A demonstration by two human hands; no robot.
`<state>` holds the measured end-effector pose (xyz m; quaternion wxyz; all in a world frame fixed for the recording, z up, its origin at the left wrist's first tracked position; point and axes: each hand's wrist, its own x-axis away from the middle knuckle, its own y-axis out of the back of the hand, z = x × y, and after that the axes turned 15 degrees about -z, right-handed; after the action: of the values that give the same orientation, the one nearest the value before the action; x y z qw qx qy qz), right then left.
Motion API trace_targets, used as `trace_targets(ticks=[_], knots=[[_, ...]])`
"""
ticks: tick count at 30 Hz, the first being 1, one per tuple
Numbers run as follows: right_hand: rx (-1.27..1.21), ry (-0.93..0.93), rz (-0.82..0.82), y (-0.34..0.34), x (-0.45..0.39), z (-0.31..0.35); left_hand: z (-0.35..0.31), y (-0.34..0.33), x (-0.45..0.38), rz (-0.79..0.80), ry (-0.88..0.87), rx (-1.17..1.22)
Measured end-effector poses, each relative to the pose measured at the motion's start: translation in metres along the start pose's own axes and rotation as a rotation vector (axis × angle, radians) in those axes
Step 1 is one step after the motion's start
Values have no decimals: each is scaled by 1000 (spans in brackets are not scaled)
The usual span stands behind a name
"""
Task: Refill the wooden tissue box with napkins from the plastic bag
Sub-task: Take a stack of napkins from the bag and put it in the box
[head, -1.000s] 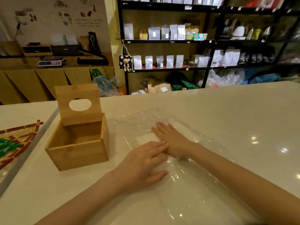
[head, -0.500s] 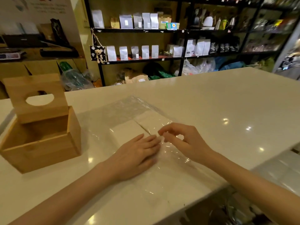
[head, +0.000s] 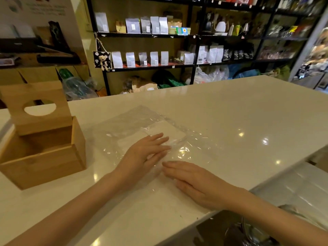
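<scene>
On the white surface (head: pixel 230 110) in front of me, the wooden tissue box (head: pixel 44 157) stands at my left with its lid (head: pixel 38 105) tipped up, nothing visible inside. Beside it the clear plastic bag (head: pixel 142 125) lies flat, white napkins (head: pixel 165 129) inside. My left hand (head: pixel 145 153) stays pressed on the bag, fingers (head: pixel 158 139) straight and spread, gripping nothing. My right hand (head: pixel 197 181), pinching the plastic half a second ago, now lies flat and open nearer the edge.
</scene>
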<state>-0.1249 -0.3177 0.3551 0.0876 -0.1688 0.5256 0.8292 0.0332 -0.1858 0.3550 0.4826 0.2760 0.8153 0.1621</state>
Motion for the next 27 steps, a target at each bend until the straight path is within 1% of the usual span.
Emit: trace_targets(ticks=[2, 4, 6, 8, 10, 12, 13, 15, 18, 20, 23, 25, 27], knots=[[39, -26, 65, -2, -13, 3, -3, 9, -6, -7, 105, 54], [94, -26, 82, -6, -29, 7, -1, 21, -12, 4, 193, 40], [145, -31, 73, -15, -44, 5, 8, 30, -18, 7, 286, -36], [200, -39, 64, -25, -56, 3, 23, 38, -20, 24, 414, -132], [262, -19, 57, -34, -64, 3, 38, 42, -18, 80, 515, -286], [256, 11, 45, -43, -71, 4, 50, 41, -14, 164, 529, -442], [241, 20, 42, -47, -72, 6, 54, 39, -11, 193, 532, -465], [238, 30, 35, -50, -74, 9, 60, 36, -6, 217, 573, -412], [249, 30, 42, -49, -76, 12, 61, 34, -3, 179, 655, -296], [256, 23, 55, -47, -75, 12, 63, 33, -3, 159, 716, -271], [265, 21, 64, -42, -70, 16, 71, 30, -1, 245, 651, -363], [264, 5, 85, -37, -61, 19, 72, 29, 0, 251, 657, -347], [250, -7, 93, -31, -48, 23, 71, 29, 1, 289, 609, -395]])
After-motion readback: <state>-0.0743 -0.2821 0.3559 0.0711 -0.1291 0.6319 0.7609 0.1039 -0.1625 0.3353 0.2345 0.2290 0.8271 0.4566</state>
